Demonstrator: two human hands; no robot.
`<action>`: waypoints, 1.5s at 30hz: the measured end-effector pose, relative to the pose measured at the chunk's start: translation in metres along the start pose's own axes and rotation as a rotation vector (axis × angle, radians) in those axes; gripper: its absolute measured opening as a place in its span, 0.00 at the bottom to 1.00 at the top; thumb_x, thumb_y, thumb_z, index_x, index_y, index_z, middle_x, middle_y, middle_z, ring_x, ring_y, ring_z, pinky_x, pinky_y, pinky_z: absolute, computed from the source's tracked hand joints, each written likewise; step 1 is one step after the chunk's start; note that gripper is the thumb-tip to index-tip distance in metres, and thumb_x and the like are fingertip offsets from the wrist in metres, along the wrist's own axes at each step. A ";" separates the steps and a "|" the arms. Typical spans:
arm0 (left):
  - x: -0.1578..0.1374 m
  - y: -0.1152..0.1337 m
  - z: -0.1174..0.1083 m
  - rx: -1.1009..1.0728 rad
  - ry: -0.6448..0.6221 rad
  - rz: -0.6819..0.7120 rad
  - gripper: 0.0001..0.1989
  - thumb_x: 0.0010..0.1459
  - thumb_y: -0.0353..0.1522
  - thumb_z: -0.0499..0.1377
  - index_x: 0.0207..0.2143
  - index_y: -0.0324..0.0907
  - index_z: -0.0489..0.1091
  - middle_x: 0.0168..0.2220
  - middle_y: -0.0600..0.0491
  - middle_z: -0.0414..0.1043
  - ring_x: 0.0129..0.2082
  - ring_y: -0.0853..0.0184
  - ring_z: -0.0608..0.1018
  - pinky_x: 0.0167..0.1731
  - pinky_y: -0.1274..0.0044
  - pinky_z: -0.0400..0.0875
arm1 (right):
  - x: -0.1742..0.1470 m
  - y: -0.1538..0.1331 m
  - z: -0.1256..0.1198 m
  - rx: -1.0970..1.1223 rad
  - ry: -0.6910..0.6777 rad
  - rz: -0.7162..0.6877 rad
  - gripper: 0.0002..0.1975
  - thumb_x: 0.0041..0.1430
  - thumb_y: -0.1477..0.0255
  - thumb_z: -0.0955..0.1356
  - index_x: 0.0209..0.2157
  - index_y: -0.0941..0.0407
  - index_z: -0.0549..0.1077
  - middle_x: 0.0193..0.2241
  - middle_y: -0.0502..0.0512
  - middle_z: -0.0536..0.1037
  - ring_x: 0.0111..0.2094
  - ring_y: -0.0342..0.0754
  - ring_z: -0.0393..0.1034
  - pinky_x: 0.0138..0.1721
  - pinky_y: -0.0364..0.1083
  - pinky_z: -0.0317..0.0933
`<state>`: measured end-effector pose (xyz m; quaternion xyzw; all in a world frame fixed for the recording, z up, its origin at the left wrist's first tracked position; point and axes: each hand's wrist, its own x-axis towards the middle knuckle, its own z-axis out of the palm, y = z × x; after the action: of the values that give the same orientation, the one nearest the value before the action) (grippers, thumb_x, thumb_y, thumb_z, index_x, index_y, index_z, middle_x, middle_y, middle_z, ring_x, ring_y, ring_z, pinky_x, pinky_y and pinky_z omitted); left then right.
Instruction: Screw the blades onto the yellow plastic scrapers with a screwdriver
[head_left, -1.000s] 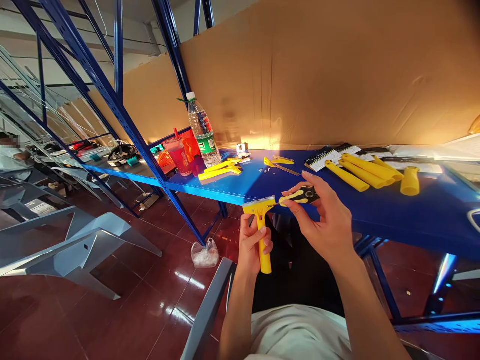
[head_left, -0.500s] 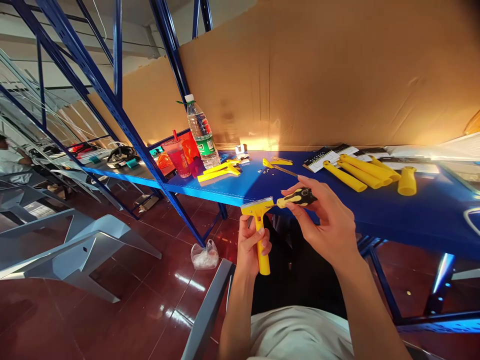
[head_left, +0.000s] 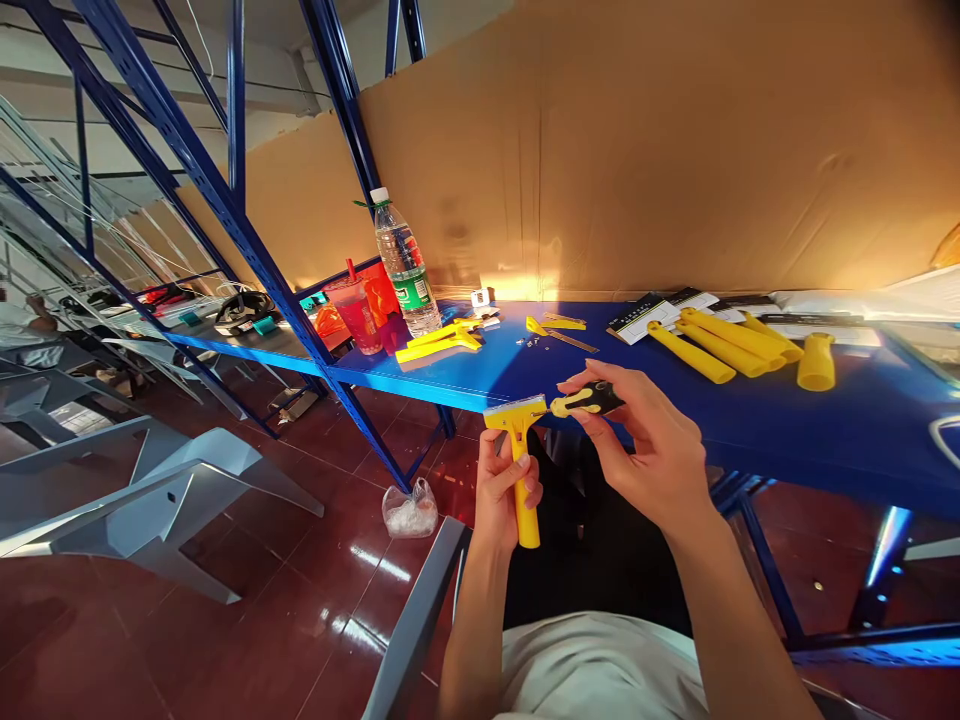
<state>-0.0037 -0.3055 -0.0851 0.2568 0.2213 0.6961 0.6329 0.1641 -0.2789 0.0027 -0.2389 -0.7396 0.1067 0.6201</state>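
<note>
My left hand (head_left: 504, 487) is closed around the handle of a yellow scraper (head_left: 527, 515), its wide head turned up and a metal blade strip along the top edge. A screwdriver (head_left: 589, 399) with a black and pale yellow handle is pinched in my right hand (head_left: 652, 440). Its tip meets the right end of the scraper head, by a screw. Behind, on the blue table (head_left: 600, 375), lie a thin metal blade (head_left: 573, 341), a yellow head piece (head_left: 564, 322) and several small screws (head_left: 534, 343).
Yellow scraper parts (head_left: 442, 342) lie by a water bottle (head_left: 411, 275) and a red cup (head_left: 360, 318). Several yellow handles (head_left: 724, 340) rest on printed cards (head_left: 637, 318) at the right. Grey chairs (head_left: 172, 500) stand at the left; a plastic bag (head_left: 409, 510) is on the floor.
My right fingers have shifted slightly on the screwdriver handle, which has turned a little. The scraper stays nearly in place in my left hand.
</note>
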 end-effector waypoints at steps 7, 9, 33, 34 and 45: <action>0.001 -0.001 -0.007 0.002 0.025 0.023 0.30 0.52 0.29 0.78 0.49 0.51 0.63 0.43 0.59 0.69 0.23 0.80 0.65 0.17 0.86 0.53 | 0.000 0.010 0.007 -0.037 0.057 0.029 0.21 0.72 0.75 0.74 0.63 0.47 0.79 0.50 0.57 0.86 0.49 0.52 0.84 0.43 0.49 0.83; 0.001 0.000 -0.008 -0.002 0.016 0.018 0.31 0.52 0.29 0.78 0.49 0.52 0.63 0.43 0.59 0.69 0.23 0.80 0.65 0.17 0.86 0.53 | 0.000 0.010 0.006 -0.067 0.081 0.033 0.21 0.71 0.74 0.76 0.62 0.48 0.80 0.49 0.57 0.86 0.47 0.52 0.84 0.43 0.49 0.83; -0.001 0.001 -0.004 0.023 -0.025 0.022 0.30 0.53 0.30 0.78 0.48 0.51 0.63 0.45 0.60 0.72 0.21 0.81 0.66 0.15 0.86 0.54 | 0.006 0.000 0.004 -0.150 0.100 -0.135 0.28 0.67 0.80 0.76 0.65 0.45 0.79 0.45 0.55 0.84 0.42 0.51 0.83 0.44 0.51 0.82; -0.001 0.000 -0.004 0.030 -0.030 0.018 0.30 0.53 0.30 0.79 0.49 0.52 0.63 0.45 0.60 0.72 0.21 0.81 0.66 0.15 0.86 0.55 | 0.007 -0.001 0.004 -0.172 0.116 -0.139 0.27 0.67 0.79 0.77 0.65 0.45 0.80 0.43 0.55 0.83 0.41 0.51 0.83 0.42 0.51 0.82; -0.002 0.005 -0.001 0.012 -0.017 0.015 0.31 0.51 0.30 0.80 0.48 0.51 0.64 0.47 0.60 0.73 0.22 0.81 0.66 0.15 0.86 0.53 | 0.003 -0.012 -0.002 -0.045 -0.018 -0.006 0.33 0.73 0.78 0.70 0.75 0.44 0.68 0.60 0.61 0.81 0.56 0.57 0.83 0.48 0.54 0.83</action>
<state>-0.0076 -0.3077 -0.0827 0.2680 0.2181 0.6973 0.6280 0.1630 -0.2876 0.0115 -0.2495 -0.7482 0.0903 0.6081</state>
